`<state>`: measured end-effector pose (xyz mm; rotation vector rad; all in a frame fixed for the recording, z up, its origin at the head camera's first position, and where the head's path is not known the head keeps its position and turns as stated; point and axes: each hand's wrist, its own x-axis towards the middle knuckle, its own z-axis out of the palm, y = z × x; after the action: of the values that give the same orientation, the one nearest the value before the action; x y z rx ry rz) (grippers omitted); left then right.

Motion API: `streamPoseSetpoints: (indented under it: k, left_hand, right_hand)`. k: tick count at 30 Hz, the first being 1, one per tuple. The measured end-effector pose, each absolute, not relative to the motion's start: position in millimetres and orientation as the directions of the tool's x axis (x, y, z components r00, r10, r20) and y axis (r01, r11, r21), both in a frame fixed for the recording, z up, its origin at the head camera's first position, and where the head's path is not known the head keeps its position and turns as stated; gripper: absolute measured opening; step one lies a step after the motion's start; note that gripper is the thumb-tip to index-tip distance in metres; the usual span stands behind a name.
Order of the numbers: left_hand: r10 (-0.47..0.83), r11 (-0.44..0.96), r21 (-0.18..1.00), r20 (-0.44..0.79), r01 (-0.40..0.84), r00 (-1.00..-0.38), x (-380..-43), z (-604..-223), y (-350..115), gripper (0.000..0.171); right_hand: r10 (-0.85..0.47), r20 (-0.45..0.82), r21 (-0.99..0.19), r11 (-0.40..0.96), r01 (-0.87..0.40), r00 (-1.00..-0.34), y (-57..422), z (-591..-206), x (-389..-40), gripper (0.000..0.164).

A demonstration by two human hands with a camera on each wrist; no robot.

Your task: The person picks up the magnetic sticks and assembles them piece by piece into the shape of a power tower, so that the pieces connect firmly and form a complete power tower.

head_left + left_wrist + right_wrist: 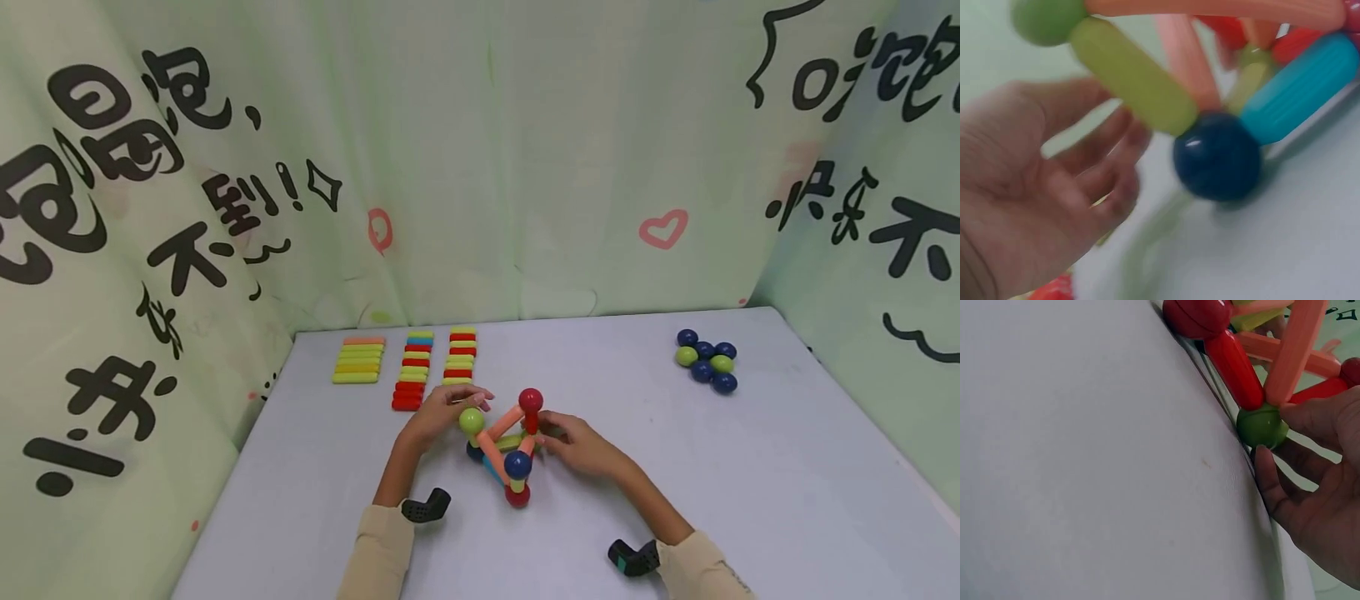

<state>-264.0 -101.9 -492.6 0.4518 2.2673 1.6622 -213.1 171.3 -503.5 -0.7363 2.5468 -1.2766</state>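
Note:
A frame of coloured rods and balls stands on the table between the two hands. Its top carries a light green ball (472,421), a red ball (531,400) and a dark blue ball (517,465). My right hand (585,446) is at its right side; in the right wrist view the thumb and a finger pinch a low green ball (1262,426), joined to a red rod (1235,370). My left hand (442,412) is beside the left corner, fingers loosely bent near a yellow-green rod (1135,75); whether they touch it is unclear. Below that rod is a dark blue ball (1217,156).
Loose rods lie in rows at the back left: yellow-green rods (358,360), mixed rods (414,367) and red and yellow rods (461,354). Several blue and green balls (705,362) are grouped at the back right. A printed curtain (525,167) encloses the white table (750,467).

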Motion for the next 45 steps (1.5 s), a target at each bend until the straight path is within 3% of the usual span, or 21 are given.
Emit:
streamPoseSetpoints:
  k: [3, 5, 8, 11, 15, 29, 33, 36, 41, 45]
  left_hand:
    - [0.218, 0.442, 0.879, 0.088, 0.178, -0.972, -261, -490, -114, 0.019]
    - [0.085, 0.574, 0.797, 0.170, 0.188, -0.982, -259, -488, -122, 0.012]
    - [-0.054, 0.722, 0.684, 0.211, 0.108, -0.976, -256, -484, -135, 0.012]
    - [-0.124, 0.793, 0.610, 0.168, 0.004, -0.978, -254, -482, -146, 0.021]
    - [-0.137, 0.825, 0.563, 0.098, -0.058, -0.986, -254, -485, -155, 0.025]
    - [-0.019, 0.884, 0.467, 0.044, 0.004, -0.999, -252, -491, -161, 0.024]
    - [0.020, 0.860, 0.508, 0.045, 0.040, -0.999, -252, -489, -159, 0.027]
    - [0.072, 0.771, 0.629, 0.074, 0.103, -0.995, -253, -484, -153, 0.027]
    - [0.106, 0.485, 0.863, 0.103, 0.142, -0.989, -249, -466, -128, 0.031]
    - [0.105, 0.222, 0.963, 0.134, 0.154, -0.985, -245, -451, -103, 0.035]
  right_hand:
    - [-0.557, 0.036, -0.798, 0.484, -0.359, -0.829, 175, -504, -213, 0.041]
    - [-0.582, 0.039, -0.800, 0.469, -0.374, -0.812, 176, -504, -213, 0.042]
    - [-0.604, 0.053, -0.799, 0.452, -0.397, -0.795, 174, -503, -212, 0.042]
    - [-0.607, 0.068, -0.791, 0.450, -0.413, -0.792, 171, -503, -211, 0.040]
    - [-0.597, 0.072, -0.781, 0.464, -0.418, -0.799, 168, -506, -211, 0.039]
    - [-0.530, 0.080, -0.747, 0.529, -0.402, -0.844, 175, -504, -210, 0.040]
    - [-0.488, 0.083, -0.734, 0.560, -0.385, -0.869, 180, -503, -213, 0.042]
    - [-0.459, 0.088, -0.726, 0.578, -0.372, -0.884, 182, -502, -214, 0.042]
    - [-0.455, 0.071, -0.728, 0.585, -0.358, -0.887, 185, -499, -216, 0.045]
    - [-0.461, 0.058, -0.747, 0.568, -0.345, -0.886, 190, -493, -216, 0.053]
